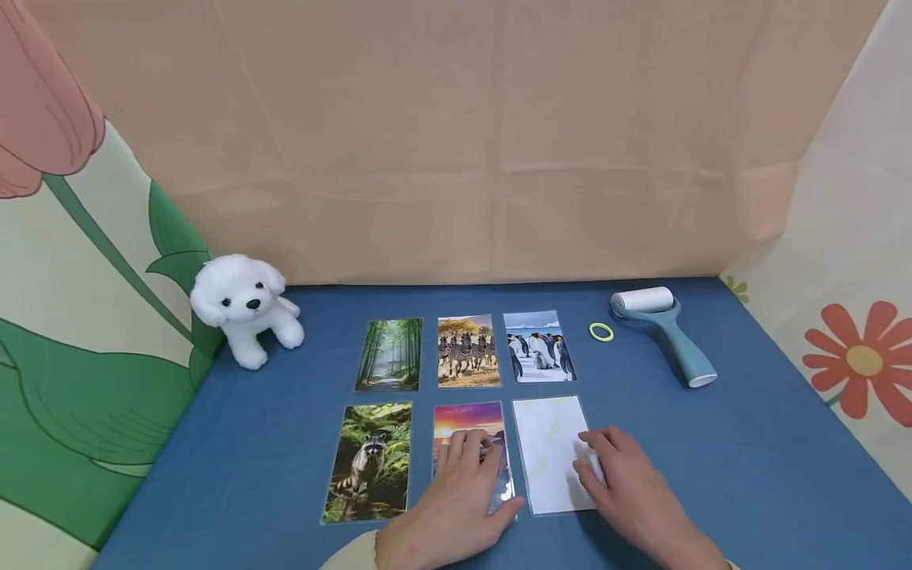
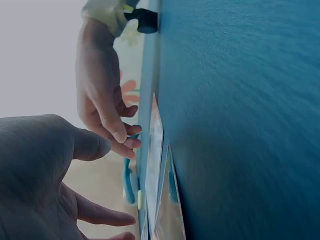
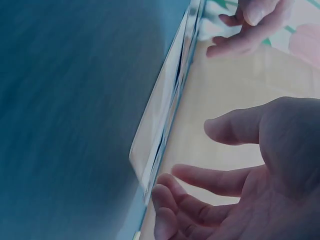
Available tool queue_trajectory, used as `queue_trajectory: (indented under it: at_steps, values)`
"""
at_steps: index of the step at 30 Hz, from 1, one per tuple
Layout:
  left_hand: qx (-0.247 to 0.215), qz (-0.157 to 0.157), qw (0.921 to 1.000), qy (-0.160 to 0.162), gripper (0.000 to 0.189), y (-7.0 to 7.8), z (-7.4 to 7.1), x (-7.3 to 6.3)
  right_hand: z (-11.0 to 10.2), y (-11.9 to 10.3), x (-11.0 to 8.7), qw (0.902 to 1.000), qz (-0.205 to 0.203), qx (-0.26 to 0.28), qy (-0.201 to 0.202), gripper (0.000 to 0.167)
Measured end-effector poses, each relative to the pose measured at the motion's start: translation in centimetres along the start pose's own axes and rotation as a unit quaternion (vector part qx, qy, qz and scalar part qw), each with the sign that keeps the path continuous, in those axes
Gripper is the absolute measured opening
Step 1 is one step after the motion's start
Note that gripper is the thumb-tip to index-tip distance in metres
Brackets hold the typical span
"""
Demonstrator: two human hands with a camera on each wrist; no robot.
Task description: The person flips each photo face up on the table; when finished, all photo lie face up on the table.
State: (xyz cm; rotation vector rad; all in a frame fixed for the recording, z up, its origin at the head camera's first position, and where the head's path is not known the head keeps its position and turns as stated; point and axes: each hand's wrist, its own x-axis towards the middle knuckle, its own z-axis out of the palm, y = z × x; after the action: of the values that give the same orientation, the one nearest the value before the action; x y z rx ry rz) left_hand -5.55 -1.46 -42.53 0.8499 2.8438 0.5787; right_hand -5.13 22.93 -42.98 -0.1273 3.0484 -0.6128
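My left hand [image 1: 459, 495] is over a laminated picture card of a sunset [image 1: 473, 413], hiding much of it. In the left wrist view that hand [image 2: 37, 170] has its thumb and fingers spread, holding nothing. To its right lies a card with a plain white face [image 1: 549, 459] up. The right hand [image 1: 634, 487] is at that card's right edge, thumb and forefinger apart. In the right wrist view the hand [image 3: 250, 175] has loosely bent fingers near the card's edge [image 3: 155, 130]; nothing is gripped. Whether fingertips touch either card is hard to tell.
A raccoon card [image 1: 370, 467] lies at left. Behind are forest [image 1: 389, 356], zebra [image 1: 468, 352] and penguin [image 1: 539, 348] cards. A yellow-green ring [image 1: 602, 332] and a lint roller [image 1: 666, 328] lie at back right; a white plush dog [image 1: 242, 309] stands at back left.
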Motion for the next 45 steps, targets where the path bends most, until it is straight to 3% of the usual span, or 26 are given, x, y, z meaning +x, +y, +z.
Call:
queue_trajectory:
  at_steps: [6,11,23,34,45]
  values:
    - [0.016,0.022,0.9996,0.001,0.057,0.9,0.9,0.9,-0.3,1.1,-0.1,0.9989,0.041,-0.012,-0.021,0.042]
    - [0.040,0.023,0.9989,0.001,0.055,1.1,1.5,1.4,-0.3,1.4,0.0,0.9973,0.057,-0.017,-0.044,0.044]
    - [0.031,0.018,0.9993,-0.011,0.054,1.2,2.1,1.9,-0.3,1.6,-0.2,0.9971,0.049,-0.019,-0.055,0.041]
    - [0.015,0.019,0.9996,-0.018,0.063,1.3,2.2,2.1,-0.3,1.6,-0.4,0.9974,0.034,-0.024,-0.059,0.043]
    - [-0.014,-0.002,0.9991,-0.040,0.076,1.5,2.0,2.2,-0.1,1.7,-0.4,0.9971,0.025,-0.035,-0.063,0.049]
